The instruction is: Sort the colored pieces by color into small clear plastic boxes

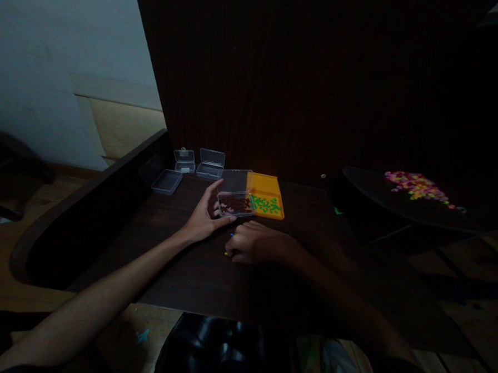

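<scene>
My left hand [205,217] grips the near-left side of an open clear plastic box [233,213], thumb along its front and fingers partly seen through it. Many small dark reddish-brown pieces [236,202] lie in the box, and its lid stands raised at the back. My right hand [252,243] is curled closed over the dark table just in front of the box. A tiny blue bit [232,235] and a tiny yellow bit [226,254] show at its fingers; what lies inside the fingers is hidden. An open yellow box [281,210] with small green pieces [267,204] touches the clear box's right side.
Clear open boxes stand at the back left: a small one [185,166], a larger one [210,165] and a shallow one [167,182]. A heap of multicoloured pieces [418,187] lies on a dark raised surface at right. The table's raised side [93,200] borders the left.
</scene>
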The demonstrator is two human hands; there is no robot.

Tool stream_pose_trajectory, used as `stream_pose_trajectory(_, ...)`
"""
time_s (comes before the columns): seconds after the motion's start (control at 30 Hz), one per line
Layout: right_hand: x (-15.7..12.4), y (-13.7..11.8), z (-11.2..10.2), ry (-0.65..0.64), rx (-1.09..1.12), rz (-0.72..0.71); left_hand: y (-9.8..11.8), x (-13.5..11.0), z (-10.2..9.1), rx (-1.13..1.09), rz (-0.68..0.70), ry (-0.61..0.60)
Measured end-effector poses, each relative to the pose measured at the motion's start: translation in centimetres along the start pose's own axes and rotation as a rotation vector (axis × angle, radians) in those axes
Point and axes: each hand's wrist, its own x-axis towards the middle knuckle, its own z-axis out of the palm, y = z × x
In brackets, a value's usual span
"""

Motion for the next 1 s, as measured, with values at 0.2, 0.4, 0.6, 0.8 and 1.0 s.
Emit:
stream_pose_trajectory(0.2, 0.52, 0.06, 0.01, -0.032, 0.002, 0.001, 0.19, -0.05, 0.11, 0.031, -0.003, 0.000)
stream_pose_trajectory(0.4, 0.39, -0.07, -0.02, -0.035, 0.030, 0.025, 0.17, -0.01, 0.17, 0.008, -0.020, 0.002)
stream_pose_trajectory(0.6, 0.20, -0.36, -0.50, -0.046, 0.047, 0.035, 0.30, -0.08, 0.14, 0.015, -0.006, -0.011)
stream_pose_trajectory(0.8, 0.28, -0.50, -0.74, -0.062, 0.039, 0.023, 0.31, -0.12, 0.09, 0.012, -0.015, -0.010)
stream_pose_trajectory(1.0, 0.15, -0.07, -0.29, -0.051, 0.036, 0.022, 0.25, -0.10, 0.12, 0.008, -0.009, -0.013)
